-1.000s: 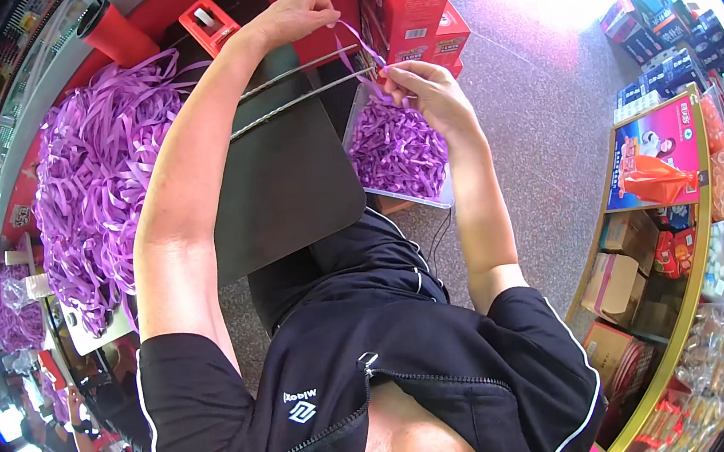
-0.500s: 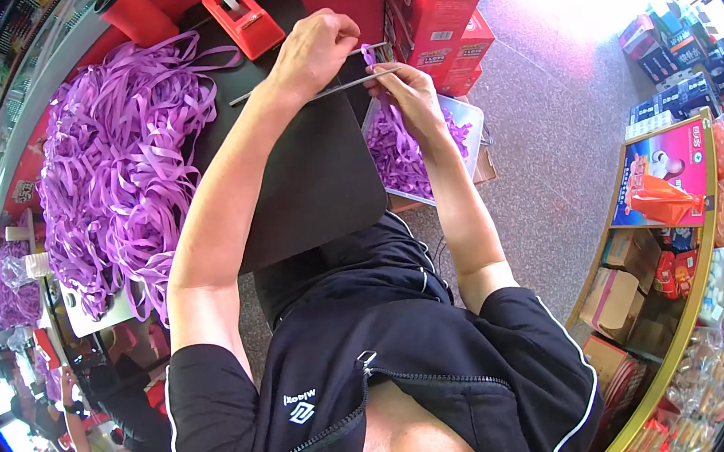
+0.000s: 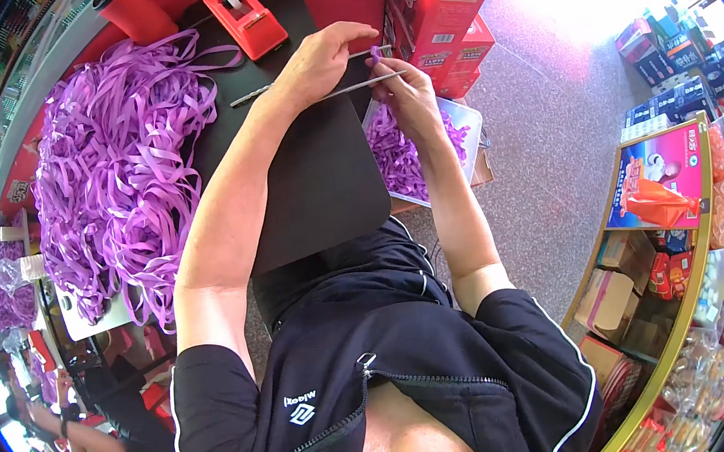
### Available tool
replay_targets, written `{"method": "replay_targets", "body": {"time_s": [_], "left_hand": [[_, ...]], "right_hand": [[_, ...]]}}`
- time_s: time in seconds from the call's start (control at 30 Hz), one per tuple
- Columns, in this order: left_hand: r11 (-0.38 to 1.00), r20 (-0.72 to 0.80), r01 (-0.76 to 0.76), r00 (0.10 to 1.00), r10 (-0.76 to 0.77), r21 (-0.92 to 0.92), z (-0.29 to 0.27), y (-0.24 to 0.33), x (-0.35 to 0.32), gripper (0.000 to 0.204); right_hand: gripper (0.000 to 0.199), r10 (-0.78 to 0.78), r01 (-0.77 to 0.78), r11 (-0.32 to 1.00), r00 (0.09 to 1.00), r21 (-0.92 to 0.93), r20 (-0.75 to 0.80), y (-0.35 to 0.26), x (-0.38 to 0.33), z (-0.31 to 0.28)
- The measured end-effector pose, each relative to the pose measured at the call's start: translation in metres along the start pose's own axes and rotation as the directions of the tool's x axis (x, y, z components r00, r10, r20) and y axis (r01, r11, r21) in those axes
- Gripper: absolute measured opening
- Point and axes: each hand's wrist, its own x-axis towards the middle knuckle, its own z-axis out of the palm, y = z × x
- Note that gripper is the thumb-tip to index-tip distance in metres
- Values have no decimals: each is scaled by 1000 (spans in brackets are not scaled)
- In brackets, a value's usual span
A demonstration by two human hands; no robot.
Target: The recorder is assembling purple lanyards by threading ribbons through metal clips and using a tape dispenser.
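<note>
Purple ribbon (image 3: 375, 51) is now pinched at the tips of two metal rods (image 3: 310, 84) gripped in the left hand (image 3: 321, 59) and right hand (image 3: 405, 92), which have been drawn closer together above the black desk (image 3: 322, 186), so winding seems under way.

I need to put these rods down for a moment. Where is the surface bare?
The black board is bare below the hands, between the purple ribbon pile and the ribbon tray. Its far end is crowded by the red tape dispenser.
</note>
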Motion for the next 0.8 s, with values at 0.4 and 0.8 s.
{"method": "replay_targets", "body": {"time_s": [0.4, 0.8], "left_hand": [[969, 300, 242, 929, -218, -45, -13, -8, 28, 29], [962, 158, 268, 949, -272, 44, -11, 6, 9, 23]], "right_hand": [[23, -29, 31, 974, 1000, -224, 12, -13, 2, -5], [20, -254, 185, 919, 953, -348, -163, 16, 2, -1]]}}
